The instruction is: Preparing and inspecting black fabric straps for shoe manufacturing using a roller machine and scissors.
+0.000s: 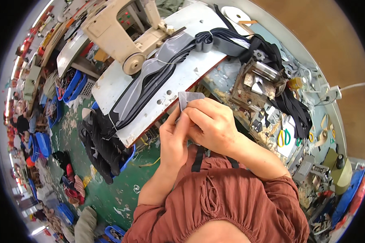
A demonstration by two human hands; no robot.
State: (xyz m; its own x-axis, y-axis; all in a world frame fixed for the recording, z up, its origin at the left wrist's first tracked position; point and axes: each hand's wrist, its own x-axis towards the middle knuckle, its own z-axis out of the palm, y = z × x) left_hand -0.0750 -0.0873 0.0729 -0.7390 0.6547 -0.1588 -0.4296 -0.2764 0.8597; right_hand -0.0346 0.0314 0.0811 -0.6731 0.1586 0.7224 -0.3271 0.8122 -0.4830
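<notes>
Fabric piece [190, 97], thin and grey, sits pinched between our left hand [174, 135] and right hand [211, 123], beside the counter's [178, 79] near edge. We judge light, even tension best, edges aligned flat.

A beige sewing machine [103, 32] stands upright, its handwheel [134, 65] on the near side. Yellow and green scissor handles [287, 137] lie to the right, well apart from a white roll [234, 14]. Blue bins [43, 144] and red cloth [71, 190] rest on the green floor [105, 202].
</notes>
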